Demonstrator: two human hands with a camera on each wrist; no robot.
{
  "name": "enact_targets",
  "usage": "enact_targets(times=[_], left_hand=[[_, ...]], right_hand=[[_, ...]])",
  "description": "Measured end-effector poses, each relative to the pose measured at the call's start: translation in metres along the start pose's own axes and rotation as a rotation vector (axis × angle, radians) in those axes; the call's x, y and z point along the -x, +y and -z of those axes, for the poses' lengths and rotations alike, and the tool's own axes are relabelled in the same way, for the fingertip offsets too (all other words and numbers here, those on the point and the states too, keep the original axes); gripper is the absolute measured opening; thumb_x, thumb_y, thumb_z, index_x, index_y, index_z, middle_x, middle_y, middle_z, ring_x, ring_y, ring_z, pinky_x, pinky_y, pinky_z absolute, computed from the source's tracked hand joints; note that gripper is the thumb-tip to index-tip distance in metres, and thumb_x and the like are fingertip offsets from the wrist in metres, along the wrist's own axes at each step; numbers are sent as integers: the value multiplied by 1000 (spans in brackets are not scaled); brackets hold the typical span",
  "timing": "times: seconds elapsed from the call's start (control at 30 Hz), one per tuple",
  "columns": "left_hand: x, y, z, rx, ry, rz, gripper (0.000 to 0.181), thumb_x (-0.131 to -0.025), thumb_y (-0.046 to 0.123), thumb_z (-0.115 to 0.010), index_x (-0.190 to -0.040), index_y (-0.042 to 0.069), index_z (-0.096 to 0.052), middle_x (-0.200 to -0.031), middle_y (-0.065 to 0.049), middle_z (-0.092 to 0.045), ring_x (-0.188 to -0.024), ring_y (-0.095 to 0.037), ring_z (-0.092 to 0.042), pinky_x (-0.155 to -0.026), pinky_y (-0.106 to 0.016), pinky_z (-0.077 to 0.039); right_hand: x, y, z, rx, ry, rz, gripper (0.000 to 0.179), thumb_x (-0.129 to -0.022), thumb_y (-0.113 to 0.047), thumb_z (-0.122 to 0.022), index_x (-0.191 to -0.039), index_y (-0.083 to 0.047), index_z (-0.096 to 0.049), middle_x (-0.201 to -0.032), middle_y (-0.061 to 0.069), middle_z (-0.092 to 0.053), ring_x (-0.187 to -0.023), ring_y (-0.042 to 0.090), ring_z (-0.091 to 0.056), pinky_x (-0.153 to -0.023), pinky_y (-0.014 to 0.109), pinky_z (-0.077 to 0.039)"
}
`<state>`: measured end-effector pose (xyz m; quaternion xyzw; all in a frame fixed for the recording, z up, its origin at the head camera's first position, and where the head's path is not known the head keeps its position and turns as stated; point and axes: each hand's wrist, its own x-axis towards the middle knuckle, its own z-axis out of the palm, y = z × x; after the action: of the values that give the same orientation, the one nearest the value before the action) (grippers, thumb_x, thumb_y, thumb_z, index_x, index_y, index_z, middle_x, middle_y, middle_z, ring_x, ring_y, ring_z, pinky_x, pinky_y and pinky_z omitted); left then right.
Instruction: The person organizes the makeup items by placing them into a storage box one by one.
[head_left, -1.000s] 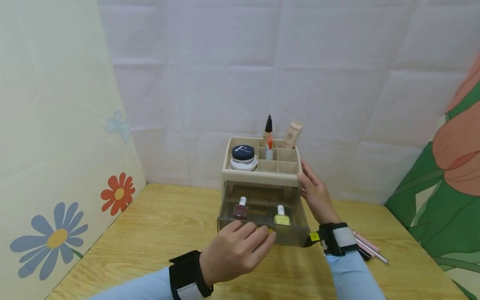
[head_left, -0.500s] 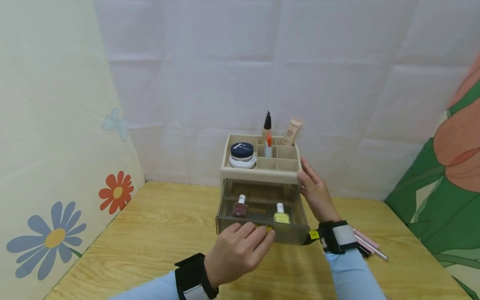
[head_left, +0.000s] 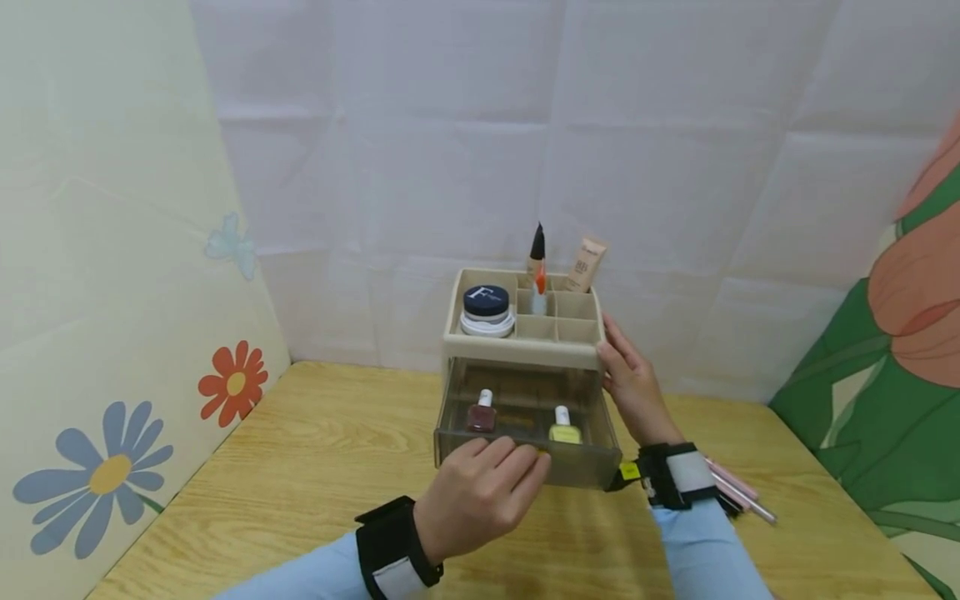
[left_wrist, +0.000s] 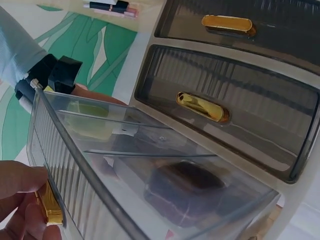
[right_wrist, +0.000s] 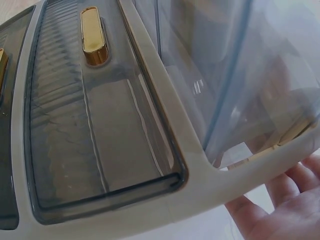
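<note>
A cream makeup organizer [head_left: 517, 354] with smoky clear drawers stands on the table. Its top drawer [head_left: 577, 471] is pulled out, with a dark red nail polish bottle [head_left: 482, 417] and a yellow nail polish bottle [head_left: 564, 432] inside. My left hand [head_left: 480, 492] pinches this drawer's gold handle [left_wrist: 51, 204] between thumb and fingers, as the left wrist view shows. Against the organizer's right side rests my right hand [head_left: 637, 392], thumb by the front corner and fingers extended along the side. Two lower drawers with gold handles [left_wrist: 202, 106] are closed in the left wrist view.
On the organizer's top are a navy-lidded jar [head_left: 486, 302] on a white round case [head_left: 487, 325], a black-tipped pen [head_left: 537, 243] and a BB cream tube [head_left: 587, 265]. Pink and silver tubes [head_left: 738, 492] lie by the right wrist. A white cloth [head_left: 390, 183] hangs behind.
My left wrist has shifted slightly to the right, its fingers staying at the drawer front. The drawer remains pulled out, and my right hand keeps its place on the organizer's side.
</note>
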<state>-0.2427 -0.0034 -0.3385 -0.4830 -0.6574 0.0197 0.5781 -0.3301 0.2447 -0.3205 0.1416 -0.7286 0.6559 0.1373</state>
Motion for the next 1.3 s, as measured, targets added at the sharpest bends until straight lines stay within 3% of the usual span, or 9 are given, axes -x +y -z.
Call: enact_targets(times=[0.33,0.63,0.83,0.97,1.3], left_hand=[[-3,-8,-14,-23,6,0,32,-100,8,-45,-95,10,-76,-83,1,-64,-66,-11,-56,-50,-21,-39],[-6,-14,-24,-43,-46,-2,31,-100,8,-46,-95,10,-76,-85,0,-64,-71,-12,-58,-52,-21,-42],[-7,-24,-36,-62,-93,6,20,-95,11,-57,-98,11,-77,-89,0,-66,-74,-12,-61,-54,-21,-44],[-7,-30,-43,-80,-91,4,14,-91,14,-65,-99,12,-77,-90,0,-67,-75,-12,-62,-57,-20,-47],[-8,-40,-63,-58,-90,51,11,-89,12,-69,-96,11,-77,-90,0,-67,-74,-11,-62,-56,-20,-48]], right_hand=[[2,-1,-1,-42,-4,-5,61,-103,-38,-43,-156,-23,-18,-160,1,-15,-141,28,-25,-106,53,-29],[3,1,-1,-20,7,-22,59,-103,-40,-43,-156,-27,-20,-160,0,-17,-140,28,-27,-105,53,-30],[1,1,0,-14,13,-33,57,-102,-42,-43,-155,-32,-22,-160,-1,-17,-139,29,-28,-105,53,-31],[0,0,0,-14,19,-35,59,-102,-43,-44,-155,-30,-21,-160,-1,-17,-139,29,-29,-105,52,-31],[1,-1,0,11,19,-36,60,-102,-44,-43,-155,-32,-21,-160,-1,-16,-139,30,-29,-105,53,-31]])
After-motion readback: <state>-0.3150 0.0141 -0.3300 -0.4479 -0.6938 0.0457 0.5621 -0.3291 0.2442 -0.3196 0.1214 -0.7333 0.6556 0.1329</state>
